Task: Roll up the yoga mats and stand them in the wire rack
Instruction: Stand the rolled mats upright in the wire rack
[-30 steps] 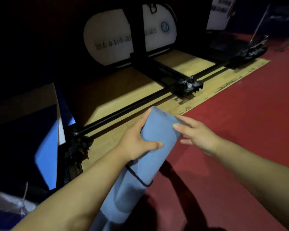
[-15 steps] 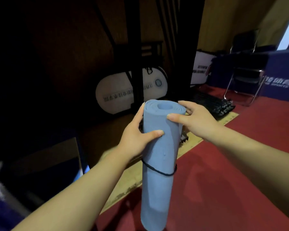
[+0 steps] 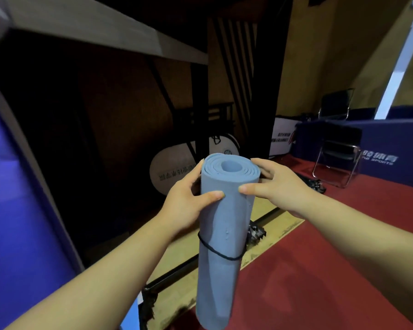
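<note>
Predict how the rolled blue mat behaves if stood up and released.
Unlikely to unroll: a black cord binds the mat. Likely light: left hand and right hand grip only its top. Tall and narrow, so it may tip, then roll.

2 bare forearms (image 3: pixel 110 265), left hand (image 3: pixel 185 201), right hand (image 3: pixel 280 186), short fingernails (image 3: pixel 217 194)

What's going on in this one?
A person holds a rolled blue yoga mat upright with both hands near its top end, the left hand on one side and the right hand on the other. A black cord ties the roll round its middle. The mat is rolled but not yet standing in a rack.
</note>
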`<state>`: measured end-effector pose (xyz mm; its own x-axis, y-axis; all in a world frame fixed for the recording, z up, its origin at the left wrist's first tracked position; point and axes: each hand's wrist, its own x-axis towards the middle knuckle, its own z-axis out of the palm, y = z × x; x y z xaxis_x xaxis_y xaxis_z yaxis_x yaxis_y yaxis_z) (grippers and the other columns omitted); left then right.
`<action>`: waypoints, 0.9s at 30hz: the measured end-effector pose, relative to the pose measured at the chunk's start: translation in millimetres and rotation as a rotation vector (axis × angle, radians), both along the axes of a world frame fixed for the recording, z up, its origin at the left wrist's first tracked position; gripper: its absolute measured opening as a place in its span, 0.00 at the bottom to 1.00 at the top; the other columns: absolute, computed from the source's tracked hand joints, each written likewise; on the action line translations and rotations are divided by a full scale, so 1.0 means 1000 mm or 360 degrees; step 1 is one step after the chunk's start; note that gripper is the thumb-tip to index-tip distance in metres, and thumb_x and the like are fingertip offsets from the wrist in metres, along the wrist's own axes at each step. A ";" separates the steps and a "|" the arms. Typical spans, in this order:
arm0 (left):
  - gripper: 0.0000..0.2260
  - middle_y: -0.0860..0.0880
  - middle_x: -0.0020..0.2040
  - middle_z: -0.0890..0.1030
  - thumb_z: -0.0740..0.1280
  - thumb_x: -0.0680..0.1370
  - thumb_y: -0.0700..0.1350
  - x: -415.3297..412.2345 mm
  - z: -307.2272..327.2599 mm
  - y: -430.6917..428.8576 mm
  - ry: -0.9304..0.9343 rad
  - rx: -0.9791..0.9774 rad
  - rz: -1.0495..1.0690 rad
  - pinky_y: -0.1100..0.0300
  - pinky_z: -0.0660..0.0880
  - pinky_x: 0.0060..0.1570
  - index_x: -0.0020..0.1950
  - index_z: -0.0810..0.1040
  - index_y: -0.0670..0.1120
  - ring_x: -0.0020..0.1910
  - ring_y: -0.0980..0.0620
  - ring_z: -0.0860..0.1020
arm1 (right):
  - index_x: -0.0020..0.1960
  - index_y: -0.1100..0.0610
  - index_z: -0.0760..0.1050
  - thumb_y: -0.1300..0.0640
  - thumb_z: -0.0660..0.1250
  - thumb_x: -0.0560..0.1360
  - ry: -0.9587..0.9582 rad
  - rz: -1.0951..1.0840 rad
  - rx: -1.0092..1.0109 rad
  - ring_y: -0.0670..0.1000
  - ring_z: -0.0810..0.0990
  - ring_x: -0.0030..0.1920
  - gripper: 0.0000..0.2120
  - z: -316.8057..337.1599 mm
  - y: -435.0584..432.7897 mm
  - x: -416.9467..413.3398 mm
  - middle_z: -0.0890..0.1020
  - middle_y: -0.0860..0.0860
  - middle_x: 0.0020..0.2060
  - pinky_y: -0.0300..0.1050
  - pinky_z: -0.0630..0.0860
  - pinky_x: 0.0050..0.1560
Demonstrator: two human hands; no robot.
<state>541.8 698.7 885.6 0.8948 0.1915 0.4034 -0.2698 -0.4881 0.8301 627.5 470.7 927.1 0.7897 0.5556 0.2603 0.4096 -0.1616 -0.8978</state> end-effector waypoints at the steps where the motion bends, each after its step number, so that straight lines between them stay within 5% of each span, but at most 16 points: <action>1: 0.36 0.66 0.71 0.74 0.78 0.72 0.54 -0.010 0.004 -0.003 -0.0002 0.0019 0.0013 0.62 0.70 0.66 0.76 0.65 0.69 0.71 0.63 0.71 | 0.56 0.35 0.74 0.57 0.82 0.67 -0.0009 0.0041 0.0008 0.28 0.76 0.54 0.27 0.004 -0.003 -0.006 0.78 0.26 0.49 0.35 0.76 0.57; 3: 0.35 0.65 0.69 0.76 0.78 0.73 0.52 -0.032 0.009 -0.013 -0.0025 0.0055 0.0061 0.59 0.70 0.67 0.75 0.65 0.68 0.69 0.63 0.72 | 0.51 0.34 0.73 0.59 0.81 0.69 -0.0043 0.0141 0.0015 0.24 0.76 0.49 0.25 0.008 -0.010 -0.018 0.79 0.24 0.44 0.30 0.76 0.50; 9: 0.34 0.71 0.64 0.76 0.78 0.73 0.49 -0.106 0.011 -0.049 -0.0076 -0.0063 0.0360 0.61 0.72 0.65 0.70 0.67 0.75 0.67 0.64 0.74 | 0.50 0.30 0.72 0.54 0.83 0.65 -0.0124 0.0338 -0.0047 0.34 0.78 0.58 0.27 0.010 -0.015 -0.052 0.80 0.27 0.51 0.41 0.76 0.61; 14: 0.33 0.63 0.61 0.82 0.76 0.75 0.43 -0.184 0.007 -0.061 -0.0049 -0.0171 0.0545 0.55 0.75 0.64 0.73 0.69 0.68 0.63 0.59 0.79 | 0.48 0.32 0.70 0.56 0.82 0.67 -0.0117 0.0652 -0.0091 0.22 0.75 0.48 0.26 0.014 0.002 -0.097 0.76 0.19 0.39 0.30 0.70 0.54; 18: 0.33 0.58 0.59 0.84 0.78 0.72 0.46 -0.257 0.005 -0.053 0.0010 -0.0274 0.0737 0.47 0.77 0.64 0.70 0.71 0.69 0.60 0.55 0.82 | 0.49 0.31 0.73 0.50 0.83 0.64 -0.0152 0.0806 -0.0151 0.33 0.76 0.60 0.25 0.007 0.037 -0.149 0.78 0.25 0.49 0.40 0.71 0.64; 23: 0.32 0.57 0.61 0.83 0.77 0.67 0.54 -0.355 0.000 -0.022 0.0061 -0.0310 0.0937 0.47 0.75 0.66 0.68 0.71 0.73 0.62 0.53 0.81 | 0.47 0.34 0.73 0.55 0.84 0.64 -0.0124 0.1016 -0.0121 0.23 0.75 0.50 0.25 -0.003 0.093 -0.224 0.78 0.23 0.42 0.24 0.69 0.52; 27: 0.30 0.57 0.61 0.83 0.78 0.67 0.53 -0.440 -0.007 0.015 0.0082 -0.0334 0.1117 0.48 0.75 0.66 0.64 0.72 0.76 0.62 0.53 0.81 | 0.47 0.35 0.76 0.49 0.85 0.59 -0.0125 0.1125 -0.0161 0.33 0.78 0.58 0.24 -0.017 0.158 -0.298 0.81 0.28 0.48 0.38 0.73 0.65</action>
